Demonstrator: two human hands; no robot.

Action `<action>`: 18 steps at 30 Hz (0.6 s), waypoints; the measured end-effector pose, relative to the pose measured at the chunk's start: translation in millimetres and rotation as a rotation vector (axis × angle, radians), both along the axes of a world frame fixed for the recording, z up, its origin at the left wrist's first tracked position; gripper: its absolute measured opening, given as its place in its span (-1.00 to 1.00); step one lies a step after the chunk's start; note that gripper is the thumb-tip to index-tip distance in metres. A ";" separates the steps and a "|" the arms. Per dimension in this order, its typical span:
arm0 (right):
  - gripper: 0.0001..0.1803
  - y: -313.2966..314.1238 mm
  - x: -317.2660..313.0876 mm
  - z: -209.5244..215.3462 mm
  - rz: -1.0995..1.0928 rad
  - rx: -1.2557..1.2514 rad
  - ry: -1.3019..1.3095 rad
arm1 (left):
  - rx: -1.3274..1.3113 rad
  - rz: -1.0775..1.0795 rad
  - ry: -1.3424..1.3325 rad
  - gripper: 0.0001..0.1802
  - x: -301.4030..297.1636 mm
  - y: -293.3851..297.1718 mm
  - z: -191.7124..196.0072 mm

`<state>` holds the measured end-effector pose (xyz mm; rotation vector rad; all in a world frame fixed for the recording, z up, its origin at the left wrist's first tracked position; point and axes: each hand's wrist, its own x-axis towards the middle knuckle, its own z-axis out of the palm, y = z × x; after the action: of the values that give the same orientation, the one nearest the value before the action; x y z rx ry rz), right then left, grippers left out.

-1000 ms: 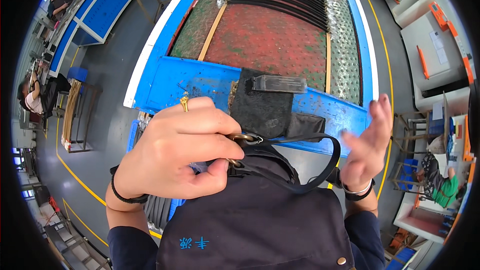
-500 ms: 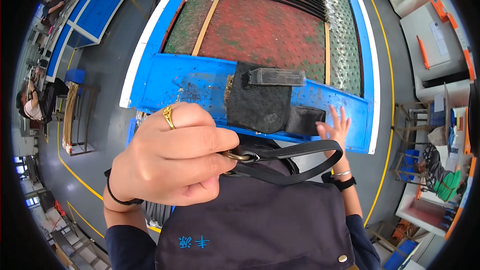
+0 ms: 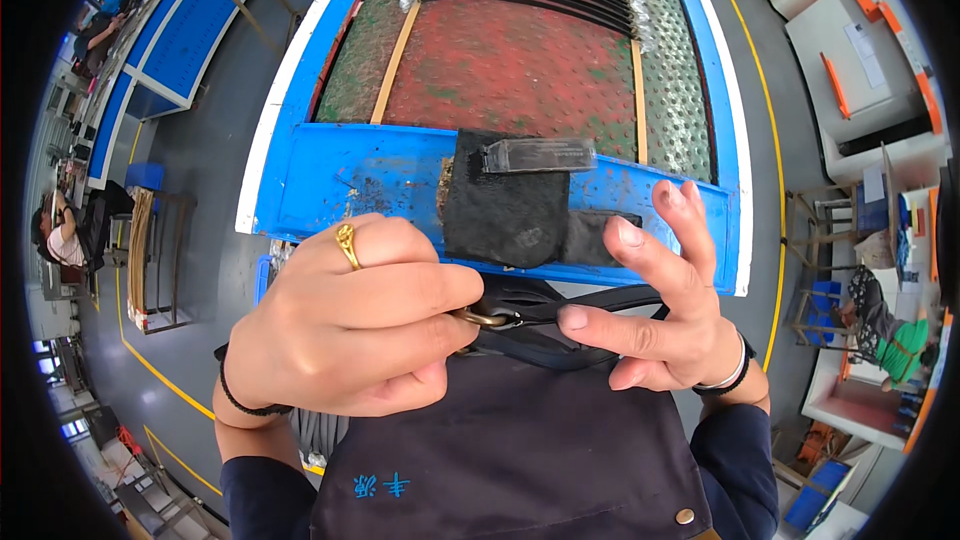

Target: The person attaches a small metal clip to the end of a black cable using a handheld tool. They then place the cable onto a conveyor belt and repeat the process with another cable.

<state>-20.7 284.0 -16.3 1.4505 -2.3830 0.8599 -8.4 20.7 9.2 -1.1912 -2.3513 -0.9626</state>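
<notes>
Right now, far from the person, the long blue-edged work table [image 3: 340,180] carries a black fabric pad [image 3: 505,205]. Nearer, over the dark apron [image 3: 520,460], the left hand [image 3: 350,325] is closed tight around a brass ring [image 3: 480,318] on a black strap [image 3: 560,308]. The right hand [image 3: 665,300] is spread wide, forefinger touching the strap.

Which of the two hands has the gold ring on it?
The left hand, the one closed around the brass buckle of the black strap. The right hand is open-fingered and bare of rings, wearing only a wristband.
</notes>
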 end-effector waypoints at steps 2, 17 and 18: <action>-0.47 -1.6 0.0 -0.6 0.003 0.016 0.014 | -0.004 -0.003 0.009 -0.78 0.4 -1.6 -0.7; -0.37 5.2 4.9 -0.8 -0.088 0.000 0.004 | 0.027 -0.032 -0.026 -0.76 -4.6 -0.8 -5.3; -0.38 3.4 5.1 -3.7 -0.076 -0.008 0.032 | 0.022 -0.036 -0.027 -0.76 -5.0 -0.9 -5.5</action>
<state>-15.7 287.3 -19.9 1.3513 -2.3918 0.8215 -13.4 19.7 3.7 -1.2230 -2.3415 -1.0204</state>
